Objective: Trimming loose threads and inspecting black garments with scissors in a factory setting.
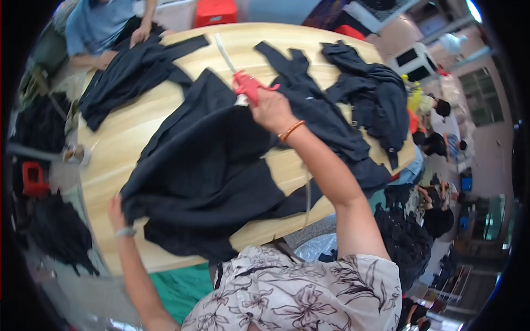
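Note:
A large black garment (pixel 210 165) lies spread across the wooden table (pixel 121 138) in front of me. My left hand (pixel 116 212) grips its near left edge and holds it down on the table. My right hand (pixel 270 110) is raised over the garment's far side and holds a red-handled tool (pixel 247 85) with a long pale tip that points away from me. An orange bracelet sits on my right wrist, a pale band on my left.
More black garments (pixel 370 94) lie piled at the table's far right, another (pixel 132 69) at the far left, where a person in a blue shirt (pixel 99 27) handles it. Dark clothes heap on the floor at left and right. A red crate (pixel 215 11) stands behind the table.

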{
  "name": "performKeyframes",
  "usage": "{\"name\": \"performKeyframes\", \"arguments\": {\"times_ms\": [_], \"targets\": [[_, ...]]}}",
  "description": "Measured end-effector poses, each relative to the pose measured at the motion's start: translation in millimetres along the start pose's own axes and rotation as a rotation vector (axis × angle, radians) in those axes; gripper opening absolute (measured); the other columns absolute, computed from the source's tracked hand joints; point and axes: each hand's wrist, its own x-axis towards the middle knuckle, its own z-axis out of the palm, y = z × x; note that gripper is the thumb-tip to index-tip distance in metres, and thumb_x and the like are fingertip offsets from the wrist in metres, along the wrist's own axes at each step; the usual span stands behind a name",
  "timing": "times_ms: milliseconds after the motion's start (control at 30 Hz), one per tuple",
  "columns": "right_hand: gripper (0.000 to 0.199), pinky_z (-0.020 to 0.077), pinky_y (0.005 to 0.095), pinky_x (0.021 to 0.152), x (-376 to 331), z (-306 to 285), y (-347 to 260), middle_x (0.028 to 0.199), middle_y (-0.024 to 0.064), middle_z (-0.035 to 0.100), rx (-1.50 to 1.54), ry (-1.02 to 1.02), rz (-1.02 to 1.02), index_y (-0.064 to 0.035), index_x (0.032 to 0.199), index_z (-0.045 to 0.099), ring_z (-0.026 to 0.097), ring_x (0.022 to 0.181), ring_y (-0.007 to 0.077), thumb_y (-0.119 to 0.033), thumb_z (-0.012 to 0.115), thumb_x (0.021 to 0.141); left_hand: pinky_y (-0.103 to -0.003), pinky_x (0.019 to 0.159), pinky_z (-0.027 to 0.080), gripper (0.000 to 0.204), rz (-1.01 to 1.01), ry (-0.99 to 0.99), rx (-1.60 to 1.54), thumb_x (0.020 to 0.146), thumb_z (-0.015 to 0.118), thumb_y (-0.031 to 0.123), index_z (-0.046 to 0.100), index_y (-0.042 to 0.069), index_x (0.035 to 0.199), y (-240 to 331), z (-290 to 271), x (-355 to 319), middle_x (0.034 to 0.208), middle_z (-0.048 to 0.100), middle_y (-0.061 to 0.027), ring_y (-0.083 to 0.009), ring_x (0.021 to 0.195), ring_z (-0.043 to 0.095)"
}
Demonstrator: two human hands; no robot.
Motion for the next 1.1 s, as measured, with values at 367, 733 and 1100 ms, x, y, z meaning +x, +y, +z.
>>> {"name": "performKeyframes", "arguments": {"times_ms": [367, 733, 1100], "targets": [[0.045, 0.0532, 0.0436, 0.066, -197, 21, -59, 0.079, 0.0155, 0.067, 0.196, -0.439, 0.083, -0.007, 0.089, 0.067, 0.067, 0.074, 0.0355, -0.048, 0.077, 0.074, -0.045, 0.11, 0.034, 0.065, 0.716, -0.234, 0.846, 0.076, 0.064, -0.004, 0.047, 0.006, 0.138, -11, 77, -59, 0.147, 0.038, -0.0226, -0.0415, 0.133, 0.04], [0.021, 0.0515, 0.0469, 0.069, -260, 52, -53, 0.083, 0.016, 0.064, 0.309, -0.442, 0.156, -0.0055, 0.092, 0.058, 0.063, 0.081, 0.0398, -0.017, 0.07, 0.079, -0.047, 0.114, 0.026, 0.099, 0.733, -0.272, 1.102, 0.062, 0.071, -0.007, 0.032, 0.014, 0.15, -2, 90, 29, 0.153, 0.03, -0.0192, -0.0394, 0.14, 0.031], [0.023, 0.0513, 0.0459, 0.073, -183, -4, -42, 0.085, 0.0196, 0.066, 0.455, -0.467, 0.011, -0.0064, 0.094, 0.061, 0.064, 0.084, 0.0403, -0.026, 0.069, 0.084, -0.036, 0.088, 0.049, 0.044, 0.456, -0.532, 0.739, 0.064, 0.069, 0.002, 0.061, 0.002, 0.108, 6, 39, 72, 0.096, 0.065, -0.0117, -0.0253, 0.091, 0.062]]}}
